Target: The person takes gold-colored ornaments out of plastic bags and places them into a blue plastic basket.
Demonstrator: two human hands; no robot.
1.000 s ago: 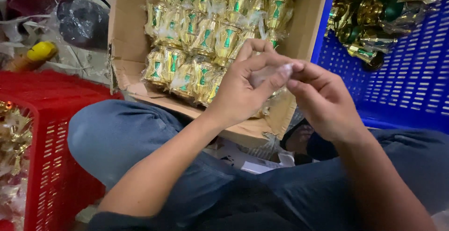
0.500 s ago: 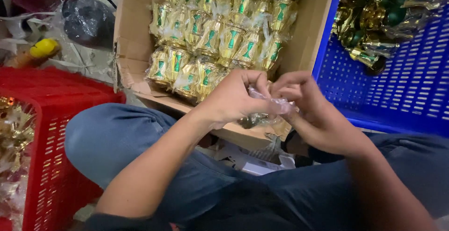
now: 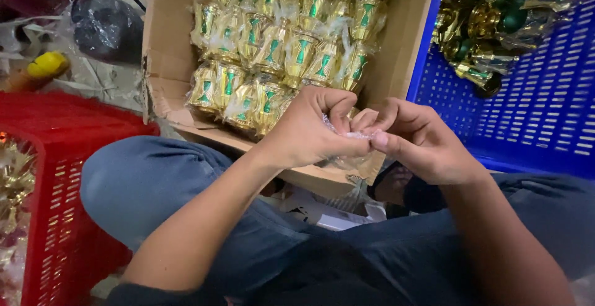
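- Blue plastic crate (image 3: 527, 114) fills the upper right, its slotted wall facing the person; loose gold and green ornaments (image 3: 489, 27) are heaped in its far corner.
- Red slotted crate (image 3: 56, 176) stands at the left, with gold pieces showing at its left edge.
- Cardboard box (image 3: 167, 52) lies between the crates, beyond denim-clad knees (image 3: 155, 182); wrapped gold-and-green lantern ornaments (image 3: 279, 46) stand in rows from its far side to its near edge.
- Black plastic bag (image 3: 105, 24) and a yellow object (image 3: 44, 64) lie at upper left.
- Left hand (image 3: 310, 132) is curled narrow, over the box's near edge.
- Right hand (image 3: 421, 139) is curled likewise, fingertips meeting the left's.
- Clear crinkled wrapper (image 3: 347, 137) is pinched between both hands; what it holds cannot be told.
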